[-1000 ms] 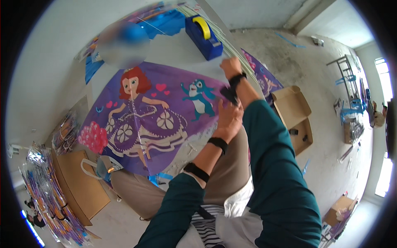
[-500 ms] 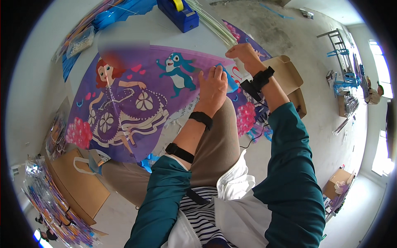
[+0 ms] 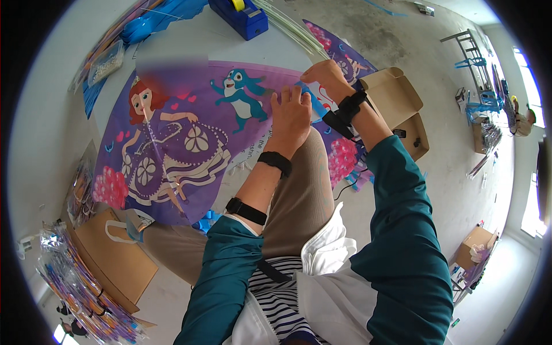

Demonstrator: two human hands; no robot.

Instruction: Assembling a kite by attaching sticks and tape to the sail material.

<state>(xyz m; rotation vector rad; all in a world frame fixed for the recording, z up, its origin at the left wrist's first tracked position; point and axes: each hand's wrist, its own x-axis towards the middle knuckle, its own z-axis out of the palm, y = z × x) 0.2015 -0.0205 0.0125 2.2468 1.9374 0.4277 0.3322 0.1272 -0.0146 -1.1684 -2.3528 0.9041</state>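
Observation:
A purple kite (image 3: 190, 141) with a cartoon princess and a blue rabbit is spread across the table and over my lap. Curled fingers of my left hand (image 3: 291, 118) hold its right edge, beside a blue strip (image 3: 316, 106) on the kite. Up at the kite's right corner, my right hand (image 3: 326, 77) is closed, thumb and fingers pinched together against the material. What exactly lies between those fingertips is partly hidden. Another purple printed kite (image 3: 343, 161) shows beneath and to the right of my hands.
A blue tape dispenser (image 3: 244, 20) and a bundle of pale thin rods (image 3: 293, 29) lie at the far side. An open cardboard box (image 3: 397, 95) stands to the right. On the left are a clear tub (image 3: 106, 64), a cardboard sheet (image 3: 112, 253) and wrapped bundles (image 3: 86, 293).
My right hand has shifted left and slightly down along the kite's corner. My left hand has moved a little left. The whole view has also shifted slightly.

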